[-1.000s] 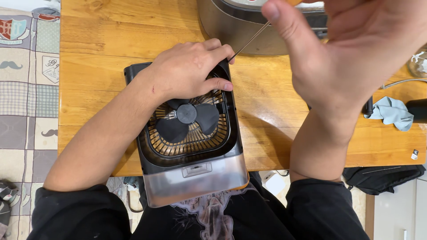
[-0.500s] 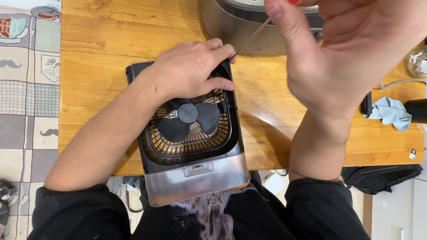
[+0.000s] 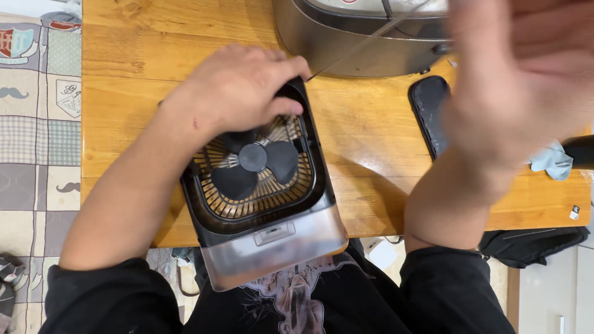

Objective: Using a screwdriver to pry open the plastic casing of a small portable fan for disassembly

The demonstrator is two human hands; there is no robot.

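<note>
Left hand (image 3: 238,93): still clamped over the far end of the black fan unit (image 3: 263,185), now skewed on the wooden table (image 3: 154,55). Right hand (image 3: 513,93): raised, blurred, grip untellable; thin rod (image 3: 365,46) now lifted higher.

one head view, looking steeply down, close over the wooden table (image 3: 154,93)
</note>
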